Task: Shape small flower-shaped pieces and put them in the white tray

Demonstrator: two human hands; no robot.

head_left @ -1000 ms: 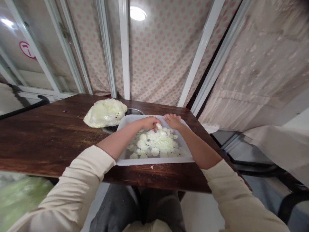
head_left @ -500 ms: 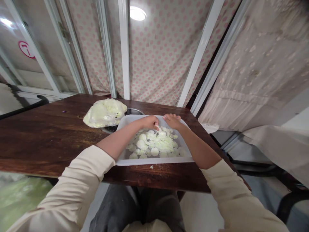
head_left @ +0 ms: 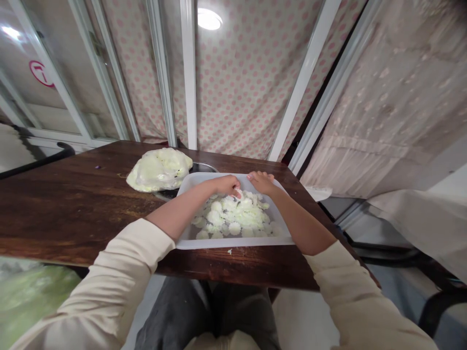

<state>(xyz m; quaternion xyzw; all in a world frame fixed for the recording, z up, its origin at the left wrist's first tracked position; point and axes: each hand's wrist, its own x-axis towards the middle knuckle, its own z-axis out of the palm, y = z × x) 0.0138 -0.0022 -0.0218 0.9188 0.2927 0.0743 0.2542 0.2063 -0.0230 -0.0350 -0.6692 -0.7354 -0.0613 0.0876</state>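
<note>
A white plastic tray (head_left: 233, 242) sits on the wooden table, holding a heap of pale green-white vegetable slices (head_left: 233, 216). My left hand (head_left: 226, 185) reaches over the tray's far side, its fingertips pinching a pale slice at the top of the heap. My right hand (head_left: 260, 182) lies next to it near the far rim, fingers loosely apart, with nothing visible in them. A pale, lumpy mass (head_left: 159, 170), apparently wrapped in clear plastic, lies beyond my left forearm.
A dark wooden table (head_left: 73, 214) carries everything, and its near edge runs across above my lap. A metal bowl (head_left: 204, 167) sits partly hidden behind the tray. Polka-dot fabric and white posts stand beyond the table.
My left fingers have shifted slightly down and toward the heap with the slice. My right hand has barely moved.
</note>
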